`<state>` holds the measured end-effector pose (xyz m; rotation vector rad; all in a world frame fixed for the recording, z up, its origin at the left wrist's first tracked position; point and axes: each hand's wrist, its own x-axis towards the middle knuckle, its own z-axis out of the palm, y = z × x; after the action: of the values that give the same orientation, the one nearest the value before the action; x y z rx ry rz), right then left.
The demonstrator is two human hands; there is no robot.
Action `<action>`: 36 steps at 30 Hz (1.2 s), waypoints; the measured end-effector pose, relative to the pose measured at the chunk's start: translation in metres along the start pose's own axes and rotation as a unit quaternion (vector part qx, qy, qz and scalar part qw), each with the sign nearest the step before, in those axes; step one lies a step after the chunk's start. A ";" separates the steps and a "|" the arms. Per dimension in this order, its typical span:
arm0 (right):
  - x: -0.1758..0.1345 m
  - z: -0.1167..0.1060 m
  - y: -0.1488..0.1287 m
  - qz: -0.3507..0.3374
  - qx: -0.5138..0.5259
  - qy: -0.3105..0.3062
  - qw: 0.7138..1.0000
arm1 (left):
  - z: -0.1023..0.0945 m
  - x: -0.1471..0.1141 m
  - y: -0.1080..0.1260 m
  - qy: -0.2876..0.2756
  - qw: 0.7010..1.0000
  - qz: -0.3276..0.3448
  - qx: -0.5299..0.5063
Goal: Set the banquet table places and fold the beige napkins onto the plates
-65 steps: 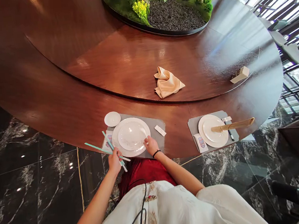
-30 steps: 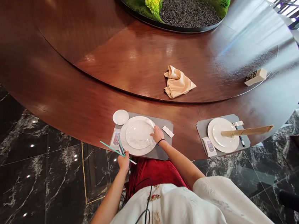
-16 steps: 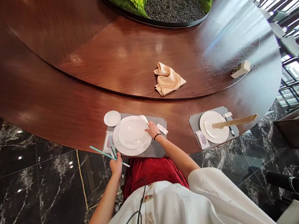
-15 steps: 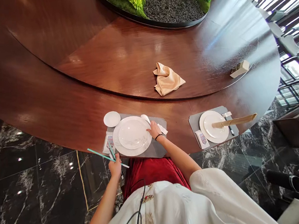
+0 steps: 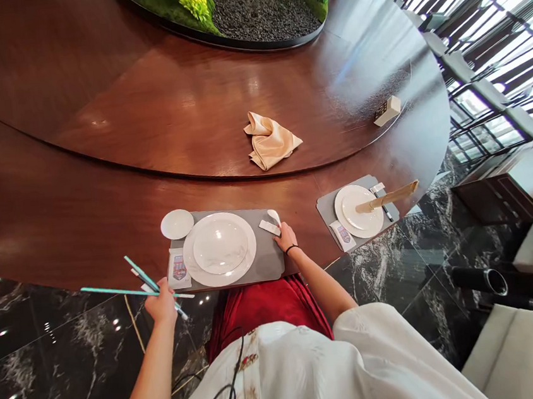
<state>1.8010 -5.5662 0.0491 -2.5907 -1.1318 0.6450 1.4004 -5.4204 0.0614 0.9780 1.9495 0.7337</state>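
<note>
My left hand (image 5: pixel 161 304) is closed around several thin teal-and-white chopsticks (image 5: pixel 136 278), just off the table's edge; the sticks cross at different angles. At the right side of the grey placemat (image 5: pixel 268 250), my right hand (image 5: pixel 286 237) pinches the handle of a white spoon (image 5: pixel 274 216). A small white rest (image 5: pixel 269 228) lies against those fingers. A large white plate (image 5: pixel 248 263) with a smaller plate (image 5: pixel 220 243) on it sits on the mat. To its left are a printed white packet (image 5: pixel 178 269) and a white saucer (image 5: pixel 177 225) overlapping the mat's corner.
On the right, a second placemat (image 5: pixel 324 205) carries stacked plates (image 5: pixel 349 198), a tan rolled item (image 5: pixel 390 196) and a packet (image 5: pixel 343 236). A crumpled gold napkin (image 5: pixel 270 140) and a small box (image 5: pixel 387 110) lie on the raised turntable (image 5: pixel 167 121) before a planted centrepiece (image 5: pixel 266 15).
My right hand has moved the spoon from the plate's edge to the mat's right side, by the rest. My left hand has drawn left with the chopsticks. The view has shifted.
</note>
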 end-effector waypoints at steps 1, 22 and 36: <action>0.004 0.001 -0.002 -0.002 0.005 0.001 1.000 | 0.004 0.004 0.005 -0.001 1.000 -0.006 -0.012; -0.051 0.070 -0.056 0.022 0.215 -0.059 0.975 | 0.023 -0.046 -0.047 -0.147 0.963 0.028 0.224; -0.051 0.073 -0.042 0.037 0.255 -0.068 0.964 | 0.036 -0.066 -0.051 -0.095 0.985 -0.023 0.140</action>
<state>1.7083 -5.5730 0.0172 -2.1768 -0.7742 0.9959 1.4373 -5.4975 0.0312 1.1236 1.9308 0.3298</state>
